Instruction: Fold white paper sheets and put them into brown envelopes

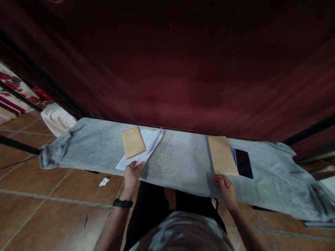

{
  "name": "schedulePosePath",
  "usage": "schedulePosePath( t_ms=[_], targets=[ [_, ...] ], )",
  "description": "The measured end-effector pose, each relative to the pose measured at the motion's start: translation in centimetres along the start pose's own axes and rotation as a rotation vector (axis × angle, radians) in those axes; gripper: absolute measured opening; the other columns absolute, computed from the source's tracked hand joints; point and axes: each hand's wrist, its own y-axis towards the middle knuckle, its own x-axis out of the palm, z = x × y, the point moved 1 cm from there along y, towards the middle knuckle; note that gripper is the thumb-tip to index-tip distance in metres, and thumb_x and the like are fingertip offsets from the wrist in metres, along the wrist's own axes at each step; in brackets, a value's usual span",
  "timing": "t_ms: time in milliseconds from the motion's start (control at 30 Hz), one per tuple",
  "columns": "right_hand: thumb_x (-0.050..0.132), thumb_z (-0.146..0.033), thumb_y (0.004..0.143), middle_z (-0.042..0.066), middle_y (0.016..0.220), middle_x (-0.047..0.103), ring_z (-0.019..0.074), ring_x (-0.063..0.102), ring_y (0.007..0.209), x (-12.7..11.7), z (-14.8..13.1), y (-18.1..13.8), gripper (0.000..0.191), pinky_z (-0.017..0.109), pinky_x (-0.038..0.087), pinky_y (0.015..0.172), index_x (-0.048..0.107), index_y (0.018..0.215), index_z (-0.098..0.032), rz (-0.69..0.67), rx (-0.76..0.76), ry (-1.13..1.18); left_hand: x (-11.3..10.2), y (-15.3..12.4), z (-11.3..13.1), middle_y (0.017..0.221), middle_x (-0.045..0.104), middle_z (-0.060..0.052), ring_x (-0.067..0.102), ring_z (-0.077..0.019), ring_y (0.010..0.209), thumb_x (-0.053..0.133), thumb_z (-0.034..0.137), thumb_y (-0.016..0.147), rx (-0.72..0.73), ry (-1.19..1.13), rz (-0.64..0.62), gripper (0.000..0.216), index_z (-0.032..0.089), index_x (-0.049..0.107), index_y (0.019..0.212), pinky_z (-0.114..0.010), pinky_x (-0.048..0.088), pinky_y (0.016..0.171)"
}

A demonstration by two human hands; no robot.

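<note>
My left hand (133, 173) pinches the near edge of some folded white paper sheets (149, 140) between thumb and fingers. A small brown envelope (133, 142) lies on top of these sheets. Over on the right, my right hand (226, 188) has its fingers curled together at the near edge of a larger brown envelope or stack of envelopes (222, 156). Whether those fingers grip that edge or only rest against it is hard to see. Just right of the larger envelope lies a phone (244, 164) with a dark screen.
A grey cloth (178, 160) covers the long, narrow surface in front of me. Behind it hangs a dark red curtain (178, 87). Dark bars (19, 144) stand at both sides. A crumpled white scrap (104, 181) lies on the tiled floor (65, 209).
</note>
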Motion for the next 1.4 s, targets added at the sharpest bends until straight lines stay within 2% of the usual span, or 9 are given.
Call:
schedulePosePath(
  t_ms=[167, 500, 667, 833, 1000, 1100, 1233, 1300, 1400],
  targets=[
    [0.047, -0.076, 0.085, 0.011, 0.084, 0.076, 0.0228, 0.067, 0.069, 0.1, 0.4, 0.1, 0.064, 0.033, 0.053, 0.064, 0.073, 0.091, -0.019, 0.011, -0.020, -0.018, 0.4, -0.7, 0.7, 0.063, 0.058, 0.000, 0.057, -0.0198, 0.066, 0.060, 0.051, 0.078, -0.051, -0.176, 0.053, 0.032, 0.020, 0.058, 0.072, -0.029, 0.044, 0.065],
    [0.046, -0.076, 0.085, 0.012, 0.086, 0.076, 0.0235, 0.066, 0.070, 0.2, 0.6, 0.2, 0.065, 0.033, 0.052, 0.065, 0.073, 0.094, -0.018, 0.013, -0.041, -0.031, 0.0, -0.7, 0.3, 0.071, 0.062, -0.002, 0.058, -0.0214, 0.069, 0.044, 0.037, 0.081, -0.051, -0.315, 0.099, 0.024, 0.020, 0.060, 0.082, -0.031, 0.047, 0.066],
    [0.044, -0.078, 0.085, 0.010, 0.082, 0.075, 0.0239, 0.066, 0.070, 0.4, -0.3, -0.1, 0.066, 0.034, 0.050, 0.068, 0.073, 0.089, -0.018, 0.029, -0.049, -0.060, -0.8, -2.8, 4.5, 0.097, 0.070, -0.012, 0.064, -0.0273, 0.094, 0.043, 0.031, 0.092, 0.295, -0.002, 0.185, 0.027, 0.018, 0.065, 0.101, -0.038, 0.049, 0.087],
    [0.044, -0.078, 0.085, 0.010, 0.083, 0.076, 0.0246, 0.066, 0.072, 0.5, -1.4, -0.3, 0.066, 0.035, 0.050, 0.070, 0.073, 0.087, -0.019, 0.028, -0.055, -0.069, 2.9, -8.5, 11.3, 0.097, 0.070, -0.014, 0.065, -0.0284, 0.097, 0.044, 0.017, 0.095, 0.709, 0.296, -0.094, 0.028, 0.017, 0.067, 0.111, -0.041, 0.049, 0.091],
    [0.047, -0.072, 0.088, 0.009, 0.095, 0.077, 0.0257, 0.070, 0.080, 1.8, -3.2, -0.5, 0.057, 0.036, 0.054, 0.072, 0.073, 0.100, -0.023, -0.115, -0.064, -0.015, 8.4, -13.9, 15.5, 0.105, 0.071, -0.013, 0.065, -0.0280, 0.100, 0.048, 0.007, 0.091, 0.895, 0.335, -0.275, 0.036, 0.017, 0.065, 0.121, -0.042, 0.050, 0.091],
    [0.048, -0.059, 0.093, 0.007, 0.116, 0.074, 0.0273, 0.068, 0.106, 3.2, -4.3, -0.1, 0.042, 0.041, 0.053, 0.094, 0.070, 0.114, -0.030, -0.100, -0.192, -0.055, 10.7, -16.1, 16.3, 0.108, 0.071, -0.013, 0.065, -0.0283, 0.102, 0.047, 0.006, 0.092, 0.918, 0.324, -0.345, 0.034, 0.019, 0.066, 0.118, -0.043, 0.050, 0.092],
    [0.048, -0.044, 0.095, 0.009, 0.127, 0.066, 0.0267, 0.066, 0.108, 4.9, -4.7, 1.0, 0.043, 0.045, 0.051, 0.099, 0.060, 0.132, -0.027, -0.073, -0.300, -0.147, 11.9, -17.1, 15.8, 0.108, 0.071, -0.015, 0.066, -0.0304, 0.103, 0.054, 0.031, 0.098, 0.883, 0.259, -0.392, 0.026, 0.017, 0.067, 0.116, -0.044, 0.051, 0.090],
    [0.048, -0.040, 0.094, 0.011, 0.126, 0.065, 0.0272, 0.065, 0.109, 5.6, -4.4, 1.6, 0.046, 0.048, 0.050, 0.101, 0.056, 0.137, -0.025, -0.085, -0.326, -0.173, 11.9, -16.3, 15.0, 0.110, 0.070, -0.015, 0.065, -0.0306, 0.106, 0.055, 0.040, 0.098, 0.830, 0.192, -0.376, 0.030, 0.018, 0.068, 0.113, -0.045, 0.051, 0.094],
    [0.049, -0.036, 0.093, 0.013, 0.132, 0.060, 0.0290, 0.059, 0.119, 6.5, -3.9, 2.3, 0.047, 0.050, 0.049, 0.104, 0.054, 0.138, -0.023, -0.066, -0.368, -0.200, 11.5, -12.6, 13.5, 0.131, 0.063, -0.017, 0.057, -0.0315, 0.124, 0.054, 0.034, 0.097, 0.705, 0.076, -0.257, 0.033, 0.019, 0.064, 0.124, -0.047, 0.045, 0.105]
  ],
)
